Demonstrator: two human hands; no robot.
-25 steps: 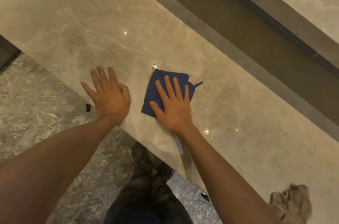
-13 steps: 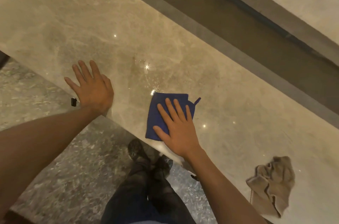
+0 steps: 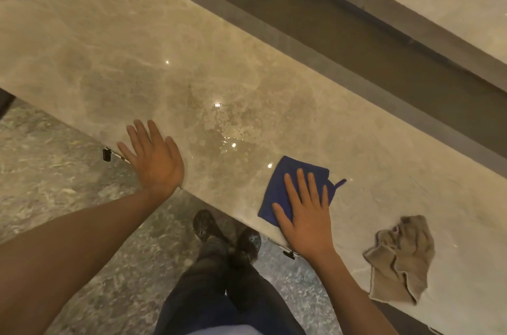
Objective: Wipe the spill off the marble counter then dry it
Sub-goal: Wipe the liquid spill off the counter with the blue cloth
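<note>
- Sliding toward the lower right of the frame since the earlier frames, the blue microfibre cloth (image 3: 295, 189) now leaves beaded wet patches (image 3: 222, 122) exposed at centre.
- Right hand (image 3: 306, 215) lies flat on the cloth, fingers spread, pressing not gripping.
- Left hand (image 3: 153, 157) rests open-palmed on the marble counter (image 3: 109, 46) edge, holding nothing.
- Wiping is the step in hand; residue remains, so the next pass should sweep back up-left through it.
- Crumpled beige towel (image 3: 402, 259) waits lower right for drying.

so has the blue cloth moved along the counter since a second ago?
Yes. The blue cloth under the right hand slid right, away from the wet patch, towards the beige rag.
</note>
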